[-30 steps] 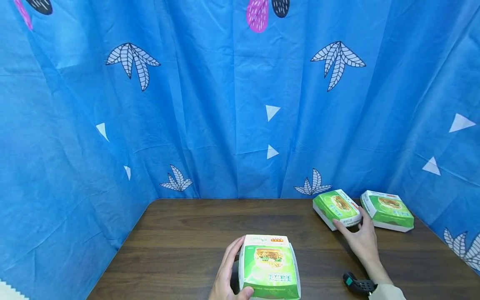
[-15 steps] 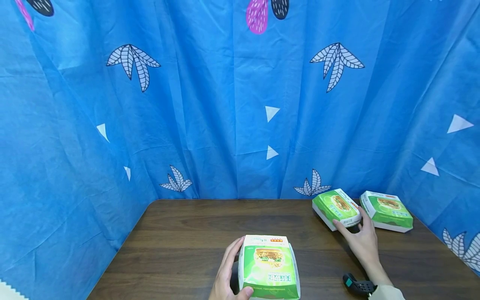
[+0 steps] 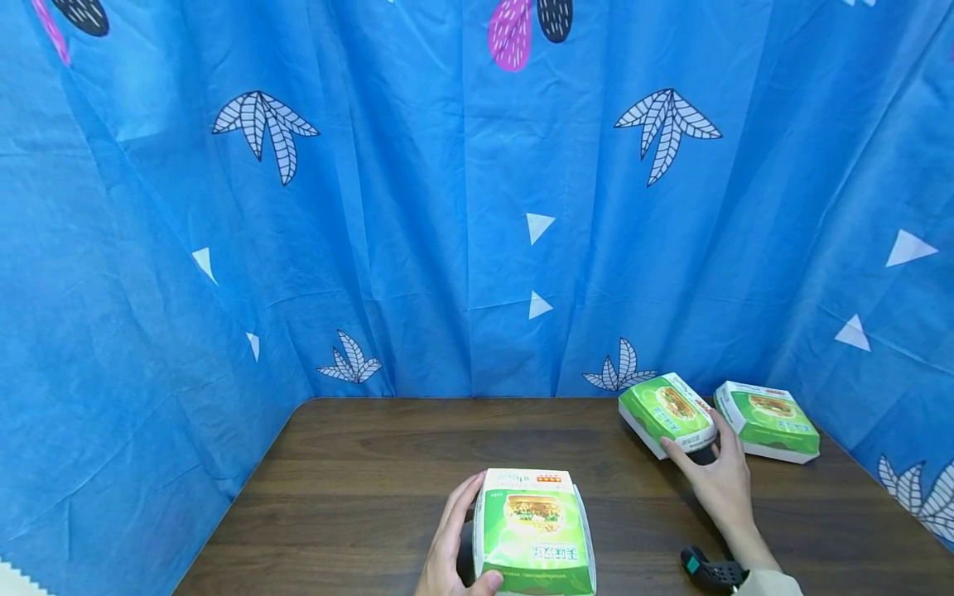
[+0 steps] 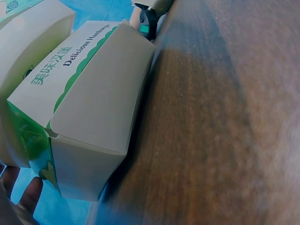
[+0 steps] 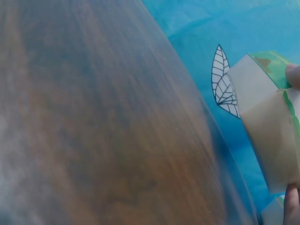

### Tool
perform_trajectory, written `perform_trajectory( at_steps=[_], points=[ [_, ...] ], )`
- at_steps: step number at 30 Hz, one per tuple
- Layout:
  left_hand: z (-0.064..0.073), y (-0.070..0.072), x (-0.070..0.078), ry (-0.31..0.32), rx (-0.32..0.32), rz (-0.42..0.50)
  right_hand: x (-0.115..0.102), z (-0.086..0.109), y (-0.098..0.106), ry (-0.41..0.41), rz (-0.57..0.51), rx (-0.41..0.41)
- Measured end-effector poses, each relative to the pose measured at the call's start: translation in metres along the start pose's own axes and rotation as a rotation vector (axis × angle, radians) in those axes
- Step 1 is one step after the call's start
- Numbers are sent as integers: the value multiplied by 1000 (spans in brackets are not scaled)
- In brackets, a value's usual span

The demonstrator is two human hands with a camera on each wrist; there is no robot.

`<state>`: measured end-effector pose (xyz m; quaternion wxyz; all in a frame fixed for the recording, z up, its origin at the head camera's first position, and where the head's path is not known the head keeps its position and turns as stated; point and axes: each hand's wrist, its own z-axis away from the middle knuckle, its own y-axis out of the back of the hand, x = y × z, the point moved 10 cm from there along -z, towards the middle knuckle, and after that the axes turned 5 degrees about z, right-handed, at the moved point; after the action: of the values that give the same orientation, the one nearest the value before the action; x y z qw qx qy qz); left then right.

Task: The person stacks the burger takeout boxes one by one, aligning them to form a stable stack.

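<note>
Near the front middle, my left hand (image 3: 450, 542) grips a green and white hamburger box (image 3: 532, 526), thumb on its front and fingers along its left side. In the left wrist view this upper box (image 4: 28, 51) sits against a second hamburger box (image 4: 101, 89) beneath it, close over the wood; from the head only a pale edge shows. At the back right, my right hand (image 3: 719, 476) holds another hamburger box (image 3: 667, 411) between thumb and fingers, slightly tilted. In the right wrist view, that box (image 5: 269, 136) shows its white side, with fingertips (image 5: 291, 206) on it.
A further hamburger box (image 3: 771, 420) stands at the back right corner, just right of the right hand. The dark wooden table (image 3: 358, 497) ends at a blue patterned curtain (image 3: 417, 207) behind and at both sides. A black band (image 3: 711, 569) is on the right wrist.
The box in my right hand has risen slightly against the table. My left hand keeps its hold in place. The head view has shifted very slightly.
</note>
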<state>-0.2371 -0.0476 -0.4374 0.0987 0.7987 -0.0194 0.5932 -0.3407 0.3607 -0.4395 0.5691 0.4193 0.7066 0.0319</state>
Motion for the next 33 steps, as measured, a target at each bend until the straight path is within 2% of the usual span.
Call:
perform_trajectory(
  at_steps=[5, 8, 12, 19, 20, 25, 27, 28, 33],
  points=[
    [0, 0, 0, -11, -3, -2, -2, 1, 2, 2, 2, 12],
    [1, 1, 2, -45, -8, -18, -4, 2, 4, 2, 6, 27],
    [1, 0, 7, -128, -14, -55, -7, 3, 7, 6, 28, 50],
    [2, 0, 6, -134, -20, -36, -12, 6, 10, 28, 44, 78],
    [2, 0, 7, -155, -21, -44, -13, 7, 10, 29, 44, 82],
    [2, 0, 23, -414, -11, -118, -16, 8, 11, 45, 42, 101],
    [3, 0, 28, -489, -8, -134, -18, 7, 12, 59, 36, 108],
    [2, 0, 27, -484, -9, -130, -18, 7, 12, 65, 33, 111],
    [3, 0, 29, -535, -11, -133, -22, 8, 15, 93, 4, 135]
  ],
)
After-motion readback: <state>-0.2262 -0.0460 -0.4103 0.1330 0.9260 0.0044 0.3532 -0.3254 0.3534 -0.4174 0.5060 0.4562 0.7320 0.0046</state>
